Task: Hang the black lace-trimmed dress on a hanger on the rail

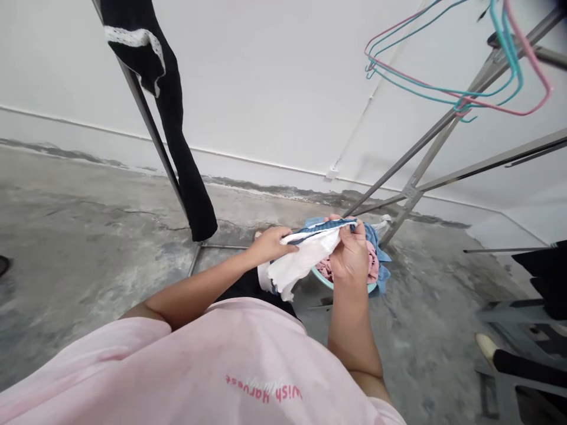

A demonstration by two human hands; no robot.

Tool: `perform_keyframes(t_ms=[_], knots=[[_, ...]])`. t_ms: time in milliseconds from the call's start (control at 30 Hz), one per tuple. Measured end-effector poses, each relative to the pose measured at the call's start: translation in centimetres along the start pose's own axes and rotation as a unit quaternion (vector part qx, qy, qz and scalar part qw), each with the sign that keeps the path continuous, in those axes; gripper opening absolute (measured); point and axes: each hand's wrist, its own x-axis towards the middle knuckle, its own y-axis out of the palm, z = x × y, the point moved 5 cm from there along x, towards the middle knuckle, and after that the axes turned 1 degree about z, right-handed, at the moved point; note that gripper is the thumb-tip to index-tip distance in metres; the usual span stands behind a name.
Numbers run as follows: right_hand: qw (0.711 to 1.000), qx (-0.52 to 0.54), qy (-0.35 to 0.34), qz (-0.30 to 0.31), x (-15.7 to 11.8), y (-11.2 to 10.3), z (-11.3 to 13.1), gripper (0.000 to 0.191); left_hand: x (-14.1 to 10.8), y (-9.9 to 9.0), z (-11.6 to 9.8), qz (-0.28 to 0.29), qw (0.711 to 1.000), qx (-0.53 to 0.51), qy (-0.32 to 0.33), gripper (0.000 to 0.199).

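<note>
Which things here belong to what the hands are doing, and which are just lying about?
In hand:
- white cloth with blue band, held by left hand and right hand
- basin of laundry just beneath
- drying rack
- hangers

Lying about:
- black garment already hanging
- grey stool

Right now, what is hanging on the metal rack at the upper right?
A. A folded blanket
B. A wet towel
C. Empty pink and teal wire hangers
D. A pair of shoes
C: thin pink and teal hangers hang bare on the rack's bar, with no clothing on them, while both hands, left hand and right hand, hold a white cloth with a blue edge lower down.
</note>
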Motion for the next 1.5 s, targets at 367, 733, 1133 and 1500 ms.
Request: perform_keyframes(t_ms=[367, 733, 1133, 1500], knots=[[0.980, -0.133, -0.143, -0.044, 1.4, -2.9, 2.9, 0.030, -0.4, -8.3, -1.2, -0.201, 0.979, -0.002, -0.013, 0.015], [0.969, -0.144, -0.192, -0.064, 3.1, -4.0, 5.9, 0.031, -3.4, -5.0, -2.4, 0.245, 0.949, -0.196, -0.003, 0.043], [0.770, -0.539, -0.338, 0.049, 9.8, 3.1, 16.3, 0.031, -7.9, -11.2, -5.6, -0.362, 0.930, -0.027, 0.048, 0.018], [0.519, -0.767, -0.340, -0.164, 21.0, 11.6, 27.1, 0.025, -9.0, -10.7, -6.2, -0.381, 0.920, -0.066, 0.060, 0.022]])
